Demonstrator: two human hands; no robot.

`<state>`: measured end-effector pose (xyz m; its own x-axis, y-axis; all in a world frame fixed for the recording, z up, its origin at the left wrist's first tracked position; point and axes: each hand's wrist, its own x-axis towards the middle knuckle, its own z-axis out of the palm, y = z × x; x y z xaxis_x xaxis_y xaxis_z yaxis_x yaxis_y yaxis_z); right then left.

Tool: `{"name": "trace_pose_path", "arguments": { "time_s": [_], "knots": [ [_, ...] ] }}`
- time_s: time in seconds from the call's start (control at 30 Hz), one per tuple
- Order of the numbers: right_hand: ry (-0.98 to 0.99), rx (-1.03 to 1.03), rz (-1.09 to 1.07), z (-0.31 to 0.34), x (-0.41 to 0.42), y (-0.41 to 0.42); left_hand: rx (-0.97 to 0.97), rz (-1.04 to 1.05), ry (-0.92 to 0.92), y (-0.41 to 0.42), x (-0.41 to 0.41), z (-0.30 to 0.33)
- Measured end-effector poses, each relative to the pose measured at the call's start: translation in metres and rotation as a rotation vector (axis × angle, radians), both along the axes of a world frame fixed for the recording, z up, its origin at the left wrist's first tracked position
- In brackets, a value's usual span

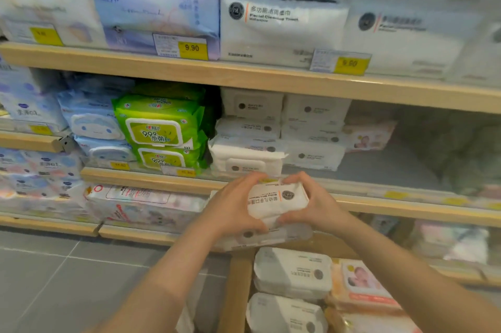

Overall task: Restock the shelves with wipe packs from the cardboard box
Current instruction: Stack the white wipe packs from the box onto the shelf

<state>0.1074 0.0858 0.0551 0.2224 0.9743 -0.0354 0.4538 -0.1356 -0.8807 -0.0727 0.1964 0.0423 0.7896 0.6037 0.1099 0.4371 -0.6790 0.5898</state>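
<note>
A white wipe pack [276, 201] with an orange stripe and a round dark logo is held in front of the middle shelf [151, 179]. My left hand [235, 206] grips its left end and my right hand [315, 203] grips its right end. A second white pack [268, 237] seems to lie under the first, also between my hands. Below them stands an open cardboard box [235, 286] with more white wipe packs [292, 273] and pink baby wipe packs [363, 286]. Matching white packs [249, 159] are stacked on the middle shelf just behind my hands.
Green wipe packs [162, 129] and blue cartoon packs [92, 126] fill the middle shelf's left part. The shelf's right part [393, 167] shows bare grey board. The top shelf [244, 75] carries large tissue packs and yellow price tags. Grey floor tiles [67, 278] lie at lower left.
</note>
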Motion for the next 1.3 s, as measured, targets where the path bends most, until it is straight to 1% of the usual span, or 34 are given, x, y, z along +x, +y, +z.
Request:
{"name": "trace_pose_path", "arguments": {
  "time_s": [0.07,0.17,0.23,0.3,0.33,0.37,0.43,0.5,0.57,0.63,0.73,0.83,0.97,1.03,1.13,1.2,1.23,1.3],
  "knots": [
    [-0.015,0.012,-0.058,0.007,0.017,-0.015,0.016,-0.019,-0.039,-0.005,0.013,0.003],
    [-0.03,0.029,-0.13,0.018,0.05,-0.035,0.004,0.051,-0.165,0.002,0.026,0.004],
    [-0.097,0.061,-0.203,0.025,0.074,-0.048,0.005,0.108,-0.258,0.011,0.031,0.002],
    [-0.162,0.077,-0.273,0.032,0.097,-0.056,0.04,0.155,-0.276,0.023,0.041,0.001],
    [-0.177,0.081,-0.298,0.036,0.109,-0.058,0.085,0.169,-0.241,0.03,0.048,0.001],
    [-0.176,0.089,-0.317,0.039,0.119,-0.059,0.149,0.172,-0.168,0.037,0.056,0.002],
    [-0.122,0.124,-0.337,0.046,0.135,-0.058,0.261,0.174,0.057,0.054,0.072,0.005],
    [-0.069,0.153,-0.341,0.049,0.148,-0.05,0.297,0.169,0.287,0.069,0.087,0.0],
    [-0.06,0.159,-0.36,0.049,0.158,-0.037,0.319,0.173,0.442,0.078,0.096,-0.009],
    [-0.06,0.161,-0.383,0.046,0.163,-0.018,0.382,0.187,0.477,0.085,0.097,-0.018],
    [-0.096,0.124,-0.373,0.038,0.168,0.011,0.46,0.169,0.447,0.095,0.092,-0.024],
    [-0.094,0.092,-0.341,0.022,0.171,0.034,0.475,0.164,0.406,0.1,0.089,-0.029],
    [-0.079,0.137,-0.333,-0.006,0.172,0.044,0.491,0.18,0.368,0.102,0.085,-0.033],
    [-0.153,0.14,-0.322,-0.012,0.177,0.046,0.495,0.181,0.351,0.103,0.084,-0.035],
    [-0.398,0.08,-0.228,-0.013,0.184,0.048,0.514,0.206,0.374,0.099,0.086,-0.034],
    [-0.579,0.017,-0.15,-0.014,0.184,0.048,0.487,0.196,0.345,0.089,0.097,-0.028],
    [-0.642,-0.017,-0.119,-0.014,0.181,0.047,0.465,0.174,0.322,0.081,0.105,-0.023],
    [-0.707,-0.031,-0.11,-0.013,0.175,0.047,0.427,0.14,0.308,0.068,0.123,-0.015]
  ]
}}
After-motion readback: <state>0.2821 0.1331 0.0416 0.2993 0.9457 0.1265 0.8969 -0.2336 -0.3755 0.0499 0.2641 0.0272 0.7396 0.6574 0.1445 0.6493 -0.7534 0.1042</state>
